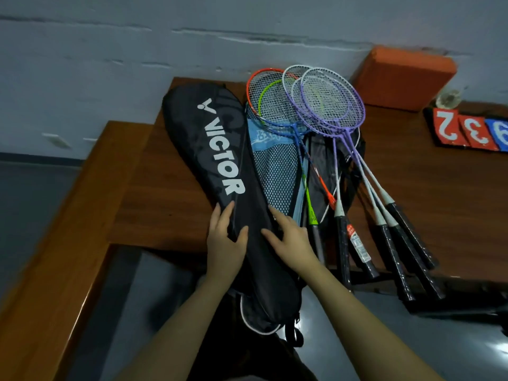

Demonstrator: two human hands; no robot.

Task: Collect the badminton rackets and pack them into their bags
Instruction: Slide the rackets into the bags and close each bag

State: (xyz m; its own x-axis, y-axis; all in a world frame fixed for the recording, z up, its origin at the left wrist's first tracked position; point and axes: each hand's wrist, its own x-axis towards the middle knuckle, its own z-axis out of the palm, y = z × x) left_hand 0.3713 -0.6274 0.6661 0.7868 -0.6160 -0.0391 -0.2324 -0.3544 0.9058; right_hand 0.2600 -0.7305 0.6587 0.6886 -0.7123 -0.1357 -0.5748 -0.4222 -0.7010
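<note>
Your left hand (224,244) and right hand (291,237) lay flat, fingers straight, on the black zippered VICTOR racket bag (220,171), its long axis running away from you on the brown wooden surface (154,188); the loose badminton rackets (330,127) lay just right, nearer your right hand.

The black bag (220,166) hides part of the blue mesh bag (275,171) beside it. The piled rackets (327,105) cover each other, so I cannot count them. The number cards (467,130) are cut off at the right edge. A small round thing (448,99) by the orange block (401,75) is too blurry to tell.
</note>
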